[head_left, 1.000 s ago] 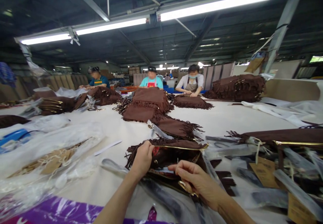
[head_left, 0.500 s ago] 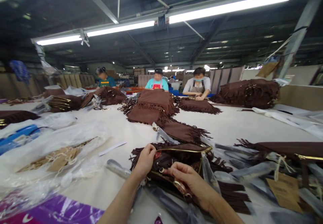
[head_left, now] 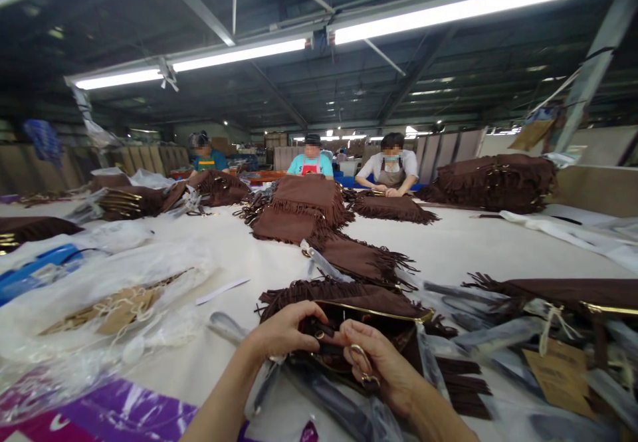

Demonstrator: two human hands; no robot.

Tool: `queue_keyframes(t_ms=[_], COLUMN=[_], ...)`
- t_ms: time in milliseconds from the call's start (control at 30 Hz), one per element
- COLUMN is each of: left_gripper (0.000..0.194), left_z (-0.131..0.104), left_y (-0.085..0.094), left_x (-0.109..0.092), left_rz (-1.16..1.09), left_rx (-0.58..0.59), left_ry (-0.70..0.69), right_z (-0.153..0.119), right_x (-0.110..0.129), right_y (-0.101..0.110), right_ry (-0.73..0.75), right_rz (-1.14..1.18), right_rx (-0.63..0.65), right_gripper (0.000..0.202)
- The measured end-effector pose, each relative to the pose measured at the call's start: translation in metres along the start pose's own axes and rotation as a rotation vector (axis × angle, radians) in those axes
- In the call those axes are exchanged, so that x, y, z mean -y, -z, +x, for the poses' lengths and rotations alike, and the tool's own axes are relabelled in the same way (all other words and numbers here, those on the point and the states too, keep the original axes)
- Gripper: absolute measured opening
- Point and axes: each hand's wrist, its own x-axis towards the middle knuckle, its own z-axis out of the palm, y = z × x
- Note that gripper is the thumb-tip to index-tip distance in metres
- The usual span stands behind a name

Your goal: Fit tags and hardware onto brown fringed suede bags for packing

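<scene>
Fingers of both hands pinched on brown fringed bag, gold-edged opening facing up, long axis left-right.

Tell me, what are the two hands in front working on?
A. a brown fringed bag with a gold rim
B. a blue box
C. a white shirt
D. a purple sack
A: the left hand and right hand both grip the brown fringed bag, whose gold rim shows along its open top.
</scene>
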Motion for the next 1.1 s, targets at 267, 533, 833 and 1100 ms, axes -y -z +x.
queue_keyframes(t_ms=[267,533,833,1100], left_gripper=[0.026,0.027,0.022,0.015], left_z=[0.009,0.007,0.009,0.011], left_y=[-0.010,-0.011,-0.011,-0.008], left_x=[0.016,0.014,0.012,0.018], left_rz=[0.016,-0.047,-0.005,-0.090], left_rx=[-0.070,-0.065,-0.097,-0.031], left_ry=[-0.001,0.016,-0.056,-0.075], right_z=[-0.006,0.005,0.022,0.025], right_x=[0.009,0.003,-0.001,-0.008], right_y=[-0.007,-0.005,-0.016,-0.011], right_ry=[0.068,0.242,0.322,0.339], right_rz=[-0.187,-0.971,-1.134,-1.014], right_rx=[-0.010,-0.158,-0.239,-0.212], right_gripper=[0.050,0.017,0.020,0.022])
